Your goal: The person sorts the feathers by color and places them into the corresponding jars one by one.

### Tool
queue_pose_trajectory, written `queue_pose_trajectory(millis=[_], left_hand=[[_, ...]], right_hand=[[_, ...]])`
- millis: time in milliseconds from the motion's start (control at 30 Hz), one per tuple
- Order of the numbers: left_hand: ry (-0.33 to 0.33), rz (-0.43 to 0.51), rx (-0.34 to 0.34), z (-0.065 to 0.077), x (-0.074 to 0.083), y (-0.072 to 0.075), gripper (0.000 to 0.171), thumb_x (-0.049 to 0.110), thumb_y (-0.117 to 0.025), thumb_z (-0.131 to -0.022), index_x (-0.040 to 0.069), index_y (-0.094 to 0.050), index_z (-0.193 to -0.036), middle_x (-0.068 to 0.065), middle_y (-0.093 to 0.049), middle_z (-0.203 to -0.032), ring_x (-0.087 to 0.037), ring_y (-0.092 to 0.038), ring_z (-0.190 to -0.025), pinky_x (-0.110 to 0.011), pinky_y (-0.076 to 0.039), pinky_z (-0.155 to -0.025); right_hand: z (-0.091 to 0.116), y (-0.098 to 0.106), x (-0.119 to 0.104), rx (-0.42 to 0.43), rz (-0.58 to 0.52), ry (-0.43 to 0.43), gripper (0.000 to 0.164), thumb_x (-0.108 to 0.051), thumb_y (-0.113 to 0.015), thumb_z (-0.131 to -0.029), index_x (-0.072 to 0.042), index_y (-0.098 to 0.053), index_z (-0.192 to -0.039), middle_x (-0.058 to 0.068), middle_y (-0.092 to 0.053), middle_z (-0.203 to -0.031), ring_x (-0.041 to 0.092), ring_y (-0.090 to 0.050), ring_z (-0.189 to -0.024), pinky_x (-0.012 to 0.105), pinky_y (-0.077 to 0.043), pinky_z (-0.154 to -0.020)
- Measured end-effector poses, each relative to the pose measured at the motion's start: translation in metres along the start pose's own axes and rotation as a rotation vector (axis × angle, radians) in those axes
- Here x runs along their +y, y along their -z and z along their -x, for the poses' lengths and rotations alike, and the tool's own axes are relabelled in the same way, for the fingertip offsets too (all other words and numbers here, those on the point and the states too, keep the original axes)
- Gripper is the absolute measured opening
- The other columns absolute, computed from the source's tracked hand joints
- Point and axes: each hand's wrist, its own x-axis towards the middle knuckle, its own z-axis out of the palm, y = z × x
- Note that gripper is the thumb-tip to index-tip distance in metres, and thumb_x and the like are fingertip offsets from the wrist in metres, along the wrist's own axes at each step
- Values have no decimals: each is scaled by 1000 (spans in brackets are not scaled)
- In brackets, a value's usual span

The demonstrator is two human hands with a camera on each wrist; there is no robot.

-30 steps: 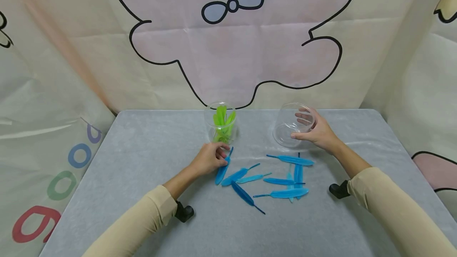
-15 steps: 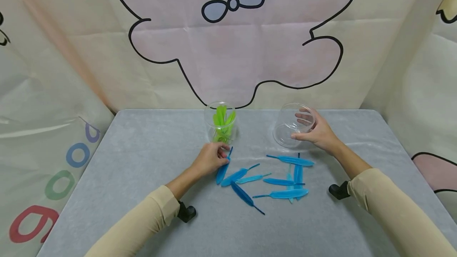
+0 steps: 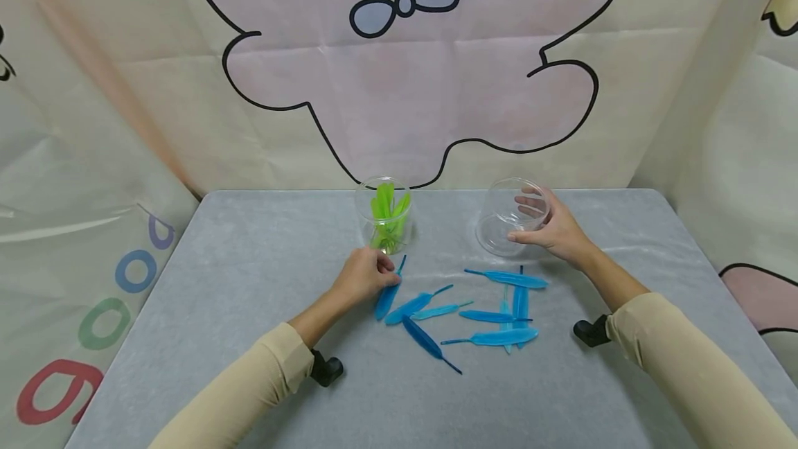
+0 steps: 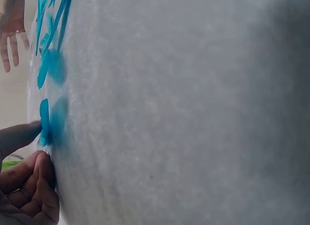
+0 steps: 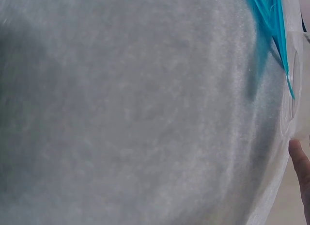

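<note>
My left hand [image 3: 364, 277] is at the leftmost blue feather [image 3: 388, 300], fingers curled and thumb on the vane near the quill. In the left wrist view the thumb [image 4: 22, 137] meets that feather [image 4: 44, 119], with the curled fingertips just below it. At the back right, my right hand [image 3: 557, 231] grips a clear plastic cup [image 3: 495, 224] by its right side; the fingers show through its wall. Nothing is visible inside this cup. Several more blue feathers [image 3: 501, 337] lie between the hands, some crossing each other.
A second clear cup [image 3: 364, 224], holding bright green feathers [image 3: 388, 210], stands upright behind my left hand. The grey cloth-covered table [image 3: 274, 241] ends at a printed sheet [image 3: 405, 89] at the back. More printed sheeting hangs at both sides.
My left fingers have shifted slightly back and left, and the feather under them has moved a touch. The right hand and its cup hold still.
</note>
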Motion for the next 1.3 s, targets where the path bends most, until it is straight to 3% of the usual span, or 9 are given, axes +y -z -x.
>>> queue_pose_trajectory(millis=[367,967,1300], left_hand=[[-30,-50,-6,1,-1,1,15,12,-85,-79,6,-71,-78,2,-64,-70,-10,-57,-64,-26,-50,-61],[-15,-42,-9,3,0,0,14,13,-79,-86,8,-73,-75,3,-64,-66,-10,-56,-62,-26,-47,-59],[-34,23,-23,2,1,0,13,12,-76,-88,6,-74,-77,2,-64,-66,-9,-54,-59,-24,-46,-56]], right_hand=[[-1,0,-1,3,-7,4,92,-8,-85,-79,-9,-28,-152,20,-44,-150,37,-41,-139,44,-51,-94],[-1,-1,2,5,-16,7,91,-7,-85,-79,-9,-29,-151,22,-43,-149,39,-40,-139,42,-51,-94],[-1,-1,1,2,-8,2,91,-8,-85,-80,-10,-29,-152,21,-43,-150,38,-41,-139,50,-48,-96]])
